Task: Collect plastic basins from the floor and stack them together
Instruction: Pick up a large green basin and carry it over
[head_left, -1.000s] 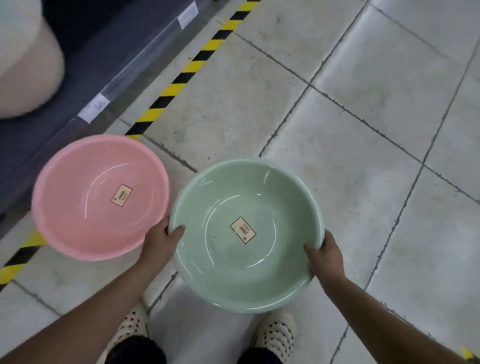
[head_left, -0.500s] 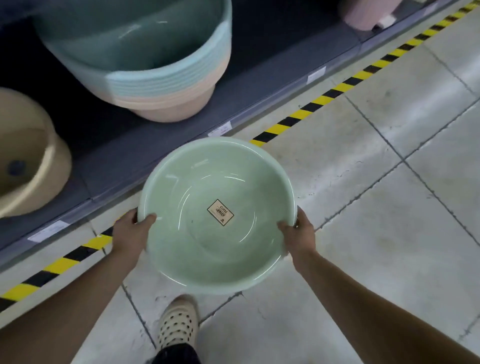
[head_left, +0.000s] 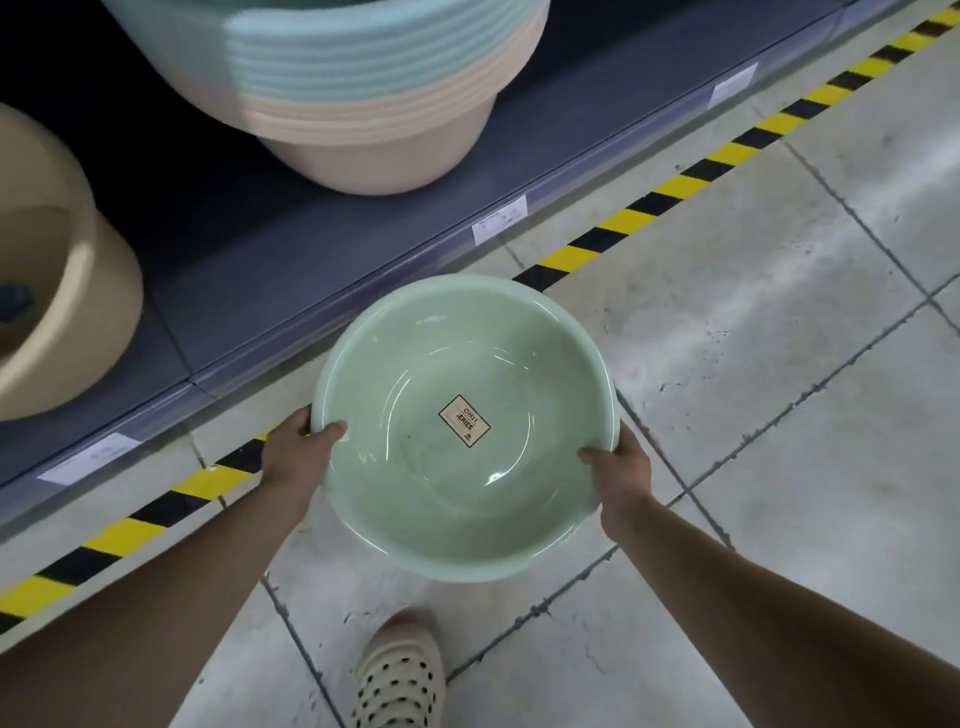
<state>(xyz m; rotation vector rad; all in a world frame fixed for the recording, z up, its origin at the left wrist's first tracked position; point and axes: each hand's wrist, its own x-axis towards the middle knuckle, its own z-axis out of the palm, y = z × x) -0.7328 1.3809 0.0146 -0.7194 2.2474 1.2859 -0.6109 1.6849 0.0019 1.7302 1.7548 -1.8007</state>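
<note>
Green basin (head_left: 467, 467): held off the floor, open side up, roughly level, between both hands in front of the person. A square label (head_left: 464, 420) sits at its inside bottom.

Left hand (head_left: 298, 452): grips the basin's left rim, thumb hooked over the inside; the fingers beneath are hidden.

Right hand (head_left: 621, 470): grips the right rim the same way, thumb inside, fingers hidden under the wall.

Surroundings: a low dark shelf (head_left: 249, 270) runs diagonally beyond the basin. On it, up and to the left, stands a tall stack of basins (head_left: 363, 78), pale blue ones nested above peach ones. A tan basin (head_left: 62, 312) stands on the shelf at the far left, well apart from the stack. Price tags (head_left: 500, 219) are fixed along the shelf's front edge.

In the way: the shelf's front edge lies between the held basin and the stack. A yellow-and-black striped tape (head_left: 649, 208) runs along the tiled floor (head_left: 779, 415) beside the shelf; the basin covers part of it in this view. A perforated shoe (head_left: 397, 675) stands on the floor below the basin.
</note>
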